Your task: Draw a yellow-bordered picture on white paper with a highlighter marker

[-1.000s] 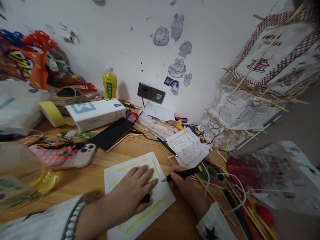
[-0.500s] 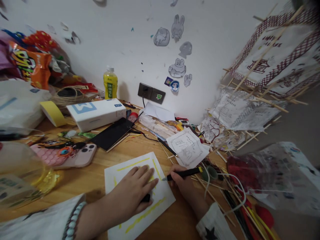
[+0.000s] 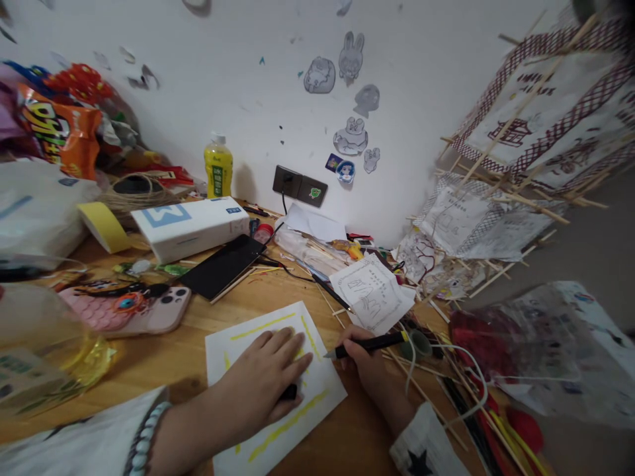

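Note:
A white sheet of paper (image 3: 231,396) with yellow strokes near its edges lies on the wooden table. Across its middle my left hand (image 3: 268,370) rests flat, fingers stretched out. A small black object (image 3: 288,393), perhaps a cap, shows between its thumb and forefinger; most of it is hidden. In my right hand (image 3: 364,360) is a black pen (image 3: 374,343) with a yellow end, gripped between thumb and fingers. Its pale tip points left, at the sheet's right edge; I cannot tell whether it touches the paper.
A drawn-on sheet (image 3: 372,291) lies beyond my right hand, among thin sticks and a white cord (image 3: 479,370). A black tablet-like device (image 3: 225,264), a pink phone (image 3: 171,307) and a white box (image 3: 193,228) stand left. Paper-and-stick lanterns (image 3: 516,125) rise at right.
The pen in my right hand has tilted a little and shifted slightly to the right. My left hand stays on the paper.

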The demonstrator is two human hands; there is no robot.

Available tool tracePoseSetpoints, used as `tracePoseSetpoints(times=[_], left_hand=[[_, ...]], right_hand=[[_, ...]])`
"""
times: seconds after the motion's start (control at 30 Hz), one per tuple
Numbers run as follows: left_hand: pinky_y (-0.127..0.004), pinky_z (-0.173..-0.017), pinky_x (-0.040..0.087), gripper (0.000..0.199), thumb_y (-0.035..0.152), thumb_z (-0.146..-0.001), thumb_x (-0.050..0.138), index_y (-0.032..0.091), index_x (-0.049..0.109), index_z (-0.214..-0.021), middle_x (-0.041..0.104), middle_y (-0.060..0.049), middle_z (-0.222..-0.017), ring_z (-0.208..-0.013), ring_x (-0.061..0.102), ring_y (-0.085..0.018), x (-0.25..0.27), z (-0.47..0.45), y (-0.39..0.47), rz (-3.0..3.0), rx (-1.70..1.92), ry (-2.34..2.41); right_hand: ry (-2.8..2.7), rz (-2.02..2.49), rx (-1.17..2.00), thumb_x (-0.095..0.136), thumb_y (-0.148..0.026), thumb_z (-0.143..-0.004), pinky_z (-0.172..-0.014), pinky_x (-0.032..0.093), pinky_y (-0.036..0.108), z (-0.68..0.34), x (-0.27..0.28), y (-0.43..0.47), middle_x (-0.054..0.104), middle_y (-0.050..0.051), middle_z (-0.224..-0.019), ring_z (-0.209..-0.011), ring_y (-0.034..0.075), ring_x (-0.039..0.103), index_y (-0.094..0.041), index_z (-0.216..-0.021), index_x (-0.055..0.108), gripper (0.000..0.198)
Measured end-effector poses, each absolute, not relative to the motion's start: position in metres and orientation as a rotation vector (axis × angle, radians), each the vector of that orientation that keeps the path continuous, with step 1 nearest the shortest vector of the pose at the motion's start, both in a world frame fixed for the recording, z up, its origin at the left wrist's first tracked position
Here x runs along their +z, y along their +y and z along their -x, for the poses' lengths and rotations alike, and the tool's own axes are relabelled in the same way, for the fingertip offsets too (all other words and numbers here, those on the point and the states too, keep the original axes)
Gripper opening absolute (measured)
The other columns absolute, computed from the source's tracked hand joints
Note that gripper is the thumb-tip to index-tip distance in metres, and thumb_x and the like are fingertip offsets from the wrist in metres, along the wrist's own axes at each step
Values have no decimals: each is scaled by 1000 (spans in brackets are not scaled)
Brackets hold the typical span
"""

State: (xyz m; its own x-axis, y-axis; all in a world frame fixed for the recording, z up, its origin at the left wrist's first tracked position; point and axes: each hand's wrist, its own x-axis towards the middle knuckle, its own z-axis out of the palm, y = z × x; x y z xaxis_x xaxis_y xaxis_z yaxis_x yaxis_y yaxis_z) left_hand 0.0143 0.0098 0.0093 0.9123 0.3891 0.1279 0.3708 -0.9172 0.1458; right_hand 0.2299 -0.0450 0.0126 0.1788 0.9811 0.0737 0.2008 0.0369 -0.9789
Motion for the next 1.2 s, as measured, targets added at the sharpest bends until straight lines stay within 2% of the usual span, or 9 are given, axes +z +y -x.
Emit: tracePoseSetpoints(times=[0.1,0.2,0.3,0.8,1.0,1.2], left_hand=[[-53,-100,38,44,35,-87,62,17,57,-127,48,-15,-141,-128,41,-38,7,-16,11,-2970,290,574],[-47,-96,41,31,23,-89,58,15,62,-118,60,-12,-128,-118,51,-32,8,-19,11,-2995,318,446],[-44,-93,42,27,18,-89,55,16,62,-115,65,-10,-119,-111,55,-29,11,-19,8,-2983,349,370],[-46,-96,40,43,13,-84,56,16,55,-126,55,-9,-136,-119,49,-31,14,-16,8,-2936,261,331],[-47,-97,40,43,16,-84,58,16,55,-126,55,-10,-135,-119,50,-32,12,-15,9,-2936,270,307],[-48,-97,41,44,15,-83,59,16,55,-126,56,-10,-134,-118,50,-32,11,-15,8,-2921,283,317]], right_hand=[[-1239,1384,923,51,-31,-71,-43,27,22,-230,12,-45,45,-5,-45,-42,10,37,-20,-56,52,18],[-1265,1378,891,52,-30,-72,-43,28,22,-231,10,-45,47,-4,-47,-44,10,39,-20,-57,53,18],[-1289,1403,865,52,-30,-73,-44,28,23,-231,9,-44,48,-4,-49,-45,11,40,-20,-60,55,17],[-1373,1491,868,51,-26,-74,-47,32,23,-231,7,-42,51,-4,-50,-49,12,46,-20,-61,56,15],[-1369,1478,916,52,-29,-73,-45,29,23,-233,7,-40,47,-4,-47,-45,10,41,-20,-55,53,21],[-1369,1459,931,52,-29,-73,-45,29,23,-234,8,-40,48,-4,-48,-46,12,41,-21,-56,52,19]])
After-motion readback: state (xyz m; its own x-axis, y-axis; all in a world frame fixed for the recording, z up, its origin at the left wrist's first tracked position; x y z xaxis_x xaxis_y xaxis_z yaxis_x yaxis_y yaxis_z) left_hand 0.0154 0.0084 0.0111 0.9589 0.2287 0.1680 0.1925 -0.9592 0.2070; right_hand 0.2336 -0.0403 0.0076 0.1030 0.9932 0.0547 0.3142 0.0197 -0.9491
